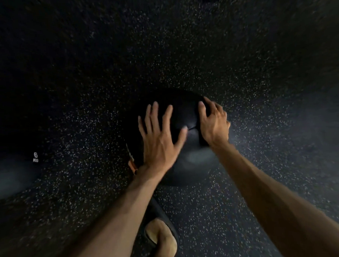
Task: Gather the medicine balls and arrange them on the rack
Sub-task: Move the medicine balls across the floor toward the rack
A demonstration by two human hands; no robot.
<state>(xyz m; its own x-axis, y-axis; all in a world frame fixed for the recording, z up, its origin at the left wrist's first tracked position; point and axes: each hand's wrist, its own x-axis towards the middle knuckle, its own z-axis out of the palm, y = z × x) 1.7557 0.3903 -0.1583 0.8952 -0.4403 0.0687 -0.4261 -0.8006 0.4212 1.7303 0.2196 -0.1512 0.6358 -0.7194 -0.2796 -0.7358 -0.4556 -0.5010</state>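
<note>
— At centre frame, what is the item under the hands?
— One medicine ball (184,108): round, black, matte, with a dull pale sheen on its lower part. It sits on the floor (180,50), which is dark rubber flecked with pale specks.
— Any markings on it?
— An orange strip (131,165) runs along its left edge, just beside the left wrist. No characters on it can be read. A thin dark line crosses the surface between the two hands.
— State of the left hand (159,140)?
— Laid flat on the left half of the ball, fingers straight and spread apart, thumb angled toward centre.
— State of the right hand (215,124)?
— Set on the upper right of the ball, fingers curled over its far edge, thumb pressed against the surface. It grips the ball.
— Any legible writing elsewhere?
— Yes. At the left edge of the frame, well apart from the first ball, lies a second ball (15,174), dark and rounded, printed in white with "6" above "KG".
— Anything else in view?
— At lower centre, a foot in a dark sandal (162,241), between the forearms.
</note>
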